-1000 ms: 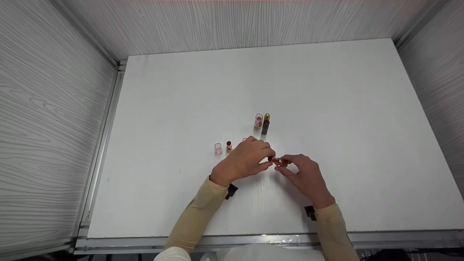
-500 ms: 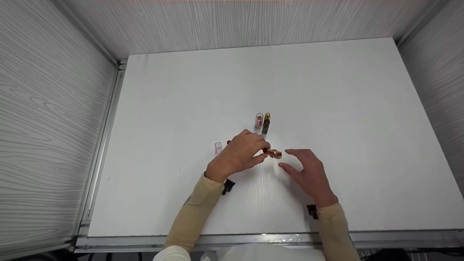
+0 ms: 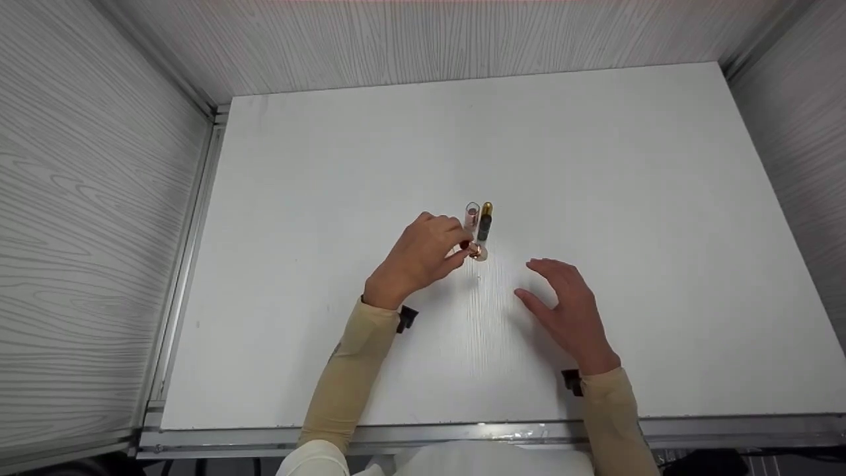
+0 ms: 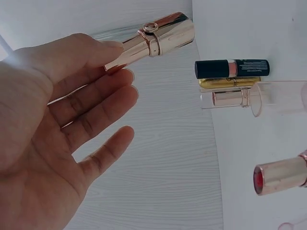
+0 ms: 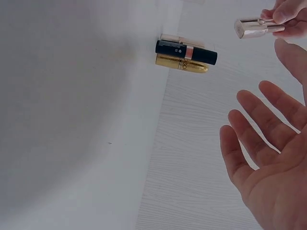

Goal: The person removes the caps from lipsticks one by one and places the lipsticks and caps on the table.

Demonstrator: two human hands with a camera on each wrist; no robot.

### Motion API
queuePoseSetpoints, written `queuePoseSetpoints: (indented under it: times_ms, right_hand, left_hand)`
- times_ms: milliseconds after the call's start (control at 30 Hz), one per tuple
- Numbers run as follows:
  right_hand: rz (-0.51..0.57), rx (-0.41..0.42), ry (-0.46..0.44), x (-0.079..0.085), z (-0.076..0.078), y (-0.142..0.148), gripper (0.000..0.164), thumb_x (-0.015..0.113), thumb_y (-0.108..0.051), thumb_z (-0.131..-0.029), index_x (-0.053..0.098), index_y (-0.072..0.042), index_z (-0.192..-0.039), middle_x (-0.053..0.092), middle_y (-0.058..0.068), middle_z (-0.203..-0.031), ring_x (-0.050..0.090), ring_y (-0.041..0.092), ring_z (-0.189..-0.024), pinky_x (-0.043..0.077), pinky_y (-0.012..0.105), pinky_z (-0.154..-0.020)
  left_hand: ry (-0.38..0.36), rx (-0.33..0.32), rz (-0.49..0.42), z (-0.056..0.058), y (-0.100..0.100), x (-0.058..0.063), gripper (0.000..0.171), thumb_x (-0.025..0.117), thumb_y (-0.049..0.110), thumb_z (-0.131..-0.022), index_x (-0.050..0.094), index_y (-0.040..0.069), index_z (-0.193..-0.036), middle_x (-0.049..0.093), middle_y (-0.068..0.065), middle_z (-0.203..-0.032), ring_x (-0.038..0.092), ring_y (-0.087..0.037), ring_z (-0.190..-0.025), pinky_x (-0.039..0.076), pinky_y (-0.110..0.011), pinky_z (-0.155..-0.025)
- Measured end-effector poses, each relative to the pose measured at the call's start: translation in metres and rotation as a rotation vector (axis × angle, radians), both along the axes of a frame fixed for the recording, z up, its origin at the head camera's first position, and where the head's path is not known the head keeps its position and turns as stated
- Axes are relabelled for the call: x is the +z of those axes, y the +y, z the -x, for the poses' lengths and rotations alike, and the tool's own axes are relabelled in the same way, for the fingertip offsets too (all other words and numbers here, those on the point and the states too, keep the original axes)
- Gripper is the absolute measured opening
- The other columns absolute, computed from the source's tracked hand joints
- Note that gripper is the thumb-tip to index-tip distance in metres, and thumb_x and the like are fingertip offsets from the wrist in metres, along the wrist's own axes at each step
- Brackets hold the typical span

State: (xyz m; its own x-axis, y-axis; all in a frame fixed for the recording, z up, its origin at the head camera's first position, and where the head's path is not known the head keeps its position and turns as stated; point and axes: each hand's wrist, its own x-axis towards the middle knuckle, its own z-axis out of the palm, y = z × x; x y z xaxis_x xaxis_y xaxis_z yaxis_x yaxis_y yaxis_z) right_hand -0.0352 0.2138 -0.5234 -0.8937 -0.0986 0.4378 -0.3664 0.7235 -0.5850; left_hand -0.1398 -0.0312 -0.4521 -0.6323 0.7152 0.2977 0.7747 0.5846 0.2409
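My left hand (image 3: 421,254) pinches an uncapped rose-gold lipstick (image 4: 168,37) near its dark red end, between thumb and fingertips. In the head view this lipstick overlaps the near side of a black lipstick (image 3: 485,228), a gold lipstick (image 3: 488,209) and a clear-capped pink lipstick (image 3: 471,213), which stand close together. My right hand (image 3: 570,311) hovers over the table on the right, fingers spread loosely and holding nothing. Below the group in the left wrist view are a clear cap (image 4: 280,98) and another uncapped rose-gold lipstick (image 4: 283,176) with a red tip.
A second clear cap (image 4: 291,226) shows partly at the bottom right corner of the left wrist view. The white table (image 3: 628,198) is bordered by a wood-grain panel (image 3: 423,46) at the back and others at both sides. A metal rail (image 3: 462,433) runs along its front edge.
My right hand has let go of the rose-gold lipstick and drawn slightly away. My left hand has carried it forward and to the left, close to the standing lipsticks.
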Motion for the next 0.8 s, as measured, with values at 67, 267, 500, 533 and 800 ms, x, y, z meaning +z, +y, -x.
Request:
queuePoseSetpoints:
  times_ms: [67,267,500,533,800]
  right_hand:
    - [-0.005,-0.002,0.001,0.0,0.0,0.0,0.045,0.072,-0.028,-0.081,0.06,-0.012,-0.121,0.059,0.0,-0.121,0.049,0.016,-0.117,0.041,0.034,-0.096]
    - [-0.006,-0.007,-0.005,-0.002,0.0,0.001,0.042,0.071,-0.028,-0.082,0.061,-0.012,-0.12,0.06,0.001,-0.118,0.05,0.017,-0.115,0.042,0.035,-0.095]
    - [-0.002,-0.011,-0.016,-0.002,0.0,0.001,0.041,0.07,-0.028,-0.082,0.061,-0.012,-0.119,0.061,0.0,-0.117,0.05,0.017,-0.114,0.041,0.035,-0.094]
    - [-0.003,-0.01,-0.014,-0.002,0.0,0.001,0.04,0.07,-0.028,-0.083,0.062,-0.012,-0.119,0.061,0.0,-0.117,0.05,0.017,-0.114,0.041,0.035,-0.094]
    - [0.0,-0.003,-0.005,-0.002,0.0,0.002,0.038,0.07,-0.026,-0.083,0.062,-0.011,-0.117,0.061,0.0,-0.116,0.051,0.017,-0.113,0.041,0.035,-0.094]
  left_hand:
    - [-0.008,0.013,0.025,0.002,0.001,-0.003,0.018,0.064,0.027,-0.087,0.069,0.014,-0.099,0.065,0.004,-0.087,0.06,-0.011,-0.08,0.045,-0.03,-0.078]
    - [-0.018,0.048,0.106,0.007,0.004,-0.012,0.025,0.062,0.029,-0.089,0.068,0.016,-0.108,0.064,0.003,-0.087,0.059,-0.012,-0.08,0.044,-0.031,-0.079]
    - [-0.025,0.076,0.216,0.011,0.009,-0.021,0.02,0.06,0.03,-0.09,0.067,0.016,-0.102,0.063,0.002,-0.09,0.059,-0.014,-0.086,0.044,-0.032,-0.08]
    - [-0.025,0.081,0.232,0.012,0.01,-0.022,0.019,0.06,0.03,-0.09,0.067,0.016,-0.1,0.063,0.002,-0.089,0.059,-0.014,-0.086,0.044,-0.032,-0.08]
    - [-0.059,0.117,0.334,0.015,0.019,-0.033,0.019,0.055,0.03,-0.093,0.066,0.016,-0.098,0.064,0.004,-0.099,0.058,-0.014,-0.092,0.042,-0.033,-0.084]
